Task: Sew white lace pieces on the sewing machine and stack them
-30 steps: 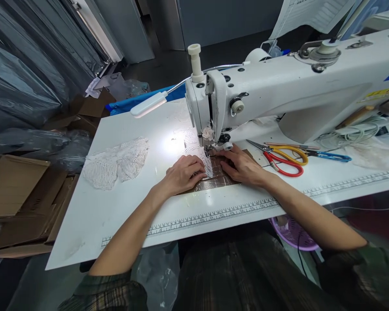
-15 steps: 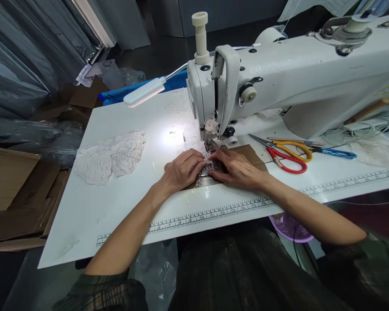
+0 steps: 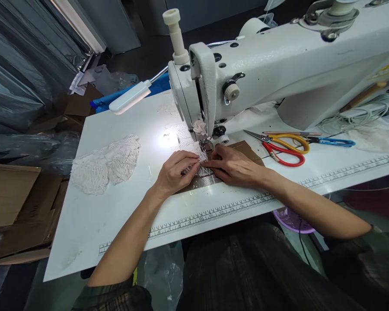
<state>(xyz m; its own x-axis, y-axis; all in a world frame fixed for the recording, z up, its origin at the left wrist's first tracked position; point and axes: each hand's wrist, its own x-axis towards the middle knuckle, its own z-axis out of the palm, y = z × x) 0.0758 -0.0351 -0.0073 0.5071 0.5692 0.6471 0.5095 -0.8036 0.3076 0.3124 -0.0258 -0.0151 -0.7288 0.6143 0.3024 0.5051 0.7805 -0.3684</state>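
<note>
White lace fabric (image 3: 205, 168) lies below the needle area of a white sewing machine (image 3: 256, 60), over a brown board and a metal plate (image 3: 203, 182). My left hand (image 3: 176, 172) pinches the lace's left edge between thumb and fingertips. From the right, my right hand (image 3: 236, 166) has its fingers closed on the lace, its tips nearly touching those of my left hand. More lace stretches behind the presser foot (image 3: 206, 146). The exact spot under my fingertips is partly hidden.
A gathered lace piece (image 3: 105, 164) lies on the white table (image 3: 84, 233) to the left. Red-handled scissors (image 3: 287, 156), a yellow-handled pair and a blue-handled tool (image 3: 335, 141) lie right. A lit lamp (image 3: 129, 97) hangs over the table. Cardboard boxes (image 3: 11, 194) stand left.
My view has shifted slightly. Both hands' fingertips have come closer together on the lace, and the small lace fold raised between them now lies flatter.
</note>
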